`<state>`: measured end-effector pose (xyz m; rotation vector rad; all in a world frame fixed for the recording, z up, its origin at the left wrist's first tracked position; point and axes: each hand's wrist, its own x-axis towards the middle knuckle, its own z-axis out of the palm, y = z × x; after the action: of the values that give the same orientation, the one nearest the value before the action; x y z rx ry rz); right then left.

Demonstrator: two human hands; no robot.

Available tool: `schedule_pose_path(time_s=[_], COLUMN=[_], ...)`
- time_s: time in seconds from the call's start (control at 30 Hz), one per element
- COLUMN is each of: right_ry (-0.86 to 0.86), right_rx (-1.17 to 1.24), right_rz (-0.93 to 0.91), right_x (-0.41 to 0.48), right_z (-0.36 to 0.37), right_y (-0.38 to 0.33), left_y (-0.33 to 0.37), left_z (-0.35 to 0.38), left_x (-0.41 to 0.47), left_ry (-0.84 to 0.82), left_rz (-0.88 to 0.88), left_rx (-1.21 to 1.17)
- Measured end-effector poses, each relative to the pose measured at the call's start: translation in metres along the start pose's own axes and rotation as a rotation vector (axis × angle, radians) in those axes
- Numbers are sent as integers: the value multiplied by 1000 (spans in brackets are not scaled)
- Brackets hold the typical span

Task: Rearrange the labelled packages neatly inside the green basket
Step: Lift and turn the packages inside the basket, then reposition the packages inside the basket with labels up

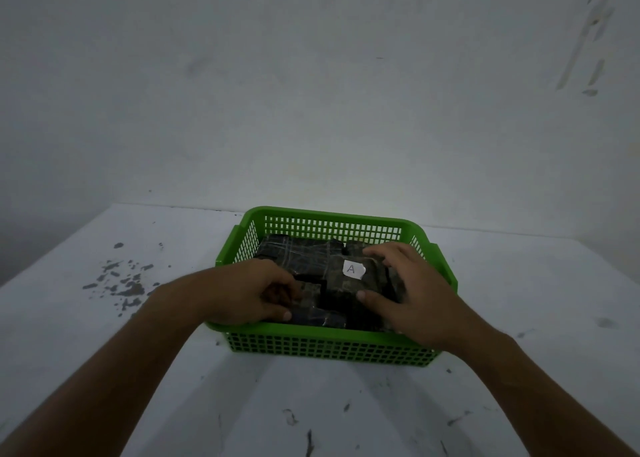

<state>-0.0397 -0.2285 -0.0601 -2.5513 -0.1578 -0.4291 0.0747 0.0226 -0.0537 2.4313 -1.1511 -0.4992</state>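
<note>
A green slotted basket (332,226) stands on a white table and holds several dark wrapped packages. One package (341,285) on top carries a white label marked A (353,269). My right hand (412,290) grips this package, thumb on its near edge and fingers over its far right side. My left hand (242,292) reaches over the basket's left rim and curls around a dark package (311,316) at the front left. Another package (298,250) lies at the back left, untouched.
The white table (138,335) has dark paint flecks at the left (121,283) and scratches near the front. A pale wall rises right behind the basket. Bare tabletop lies on both sides of the basket.
</note>
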Motion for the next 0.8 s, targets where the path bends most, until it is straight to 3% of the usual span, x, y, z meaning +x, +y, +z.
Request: schedule_pose_path(time_s=[0.37,0.53,0.7,0.8], right_ry=[86,192,-65,-256], right_rx=[10,217,731,863], right_rz=[-27,30,444,508], right_x=[3,7,12,11], right_z=[8,9,0,-6], right_y=[-20,-42,-61,-66], left_y=[6,12,20,26], left_z=[-12,-24,-30,-30], left_x=[-21,-39,-54,-59], left_ry=[320,521,716,759], left_rz=[136,167,271,347], left_rx=[-108,-145,-149,-84])
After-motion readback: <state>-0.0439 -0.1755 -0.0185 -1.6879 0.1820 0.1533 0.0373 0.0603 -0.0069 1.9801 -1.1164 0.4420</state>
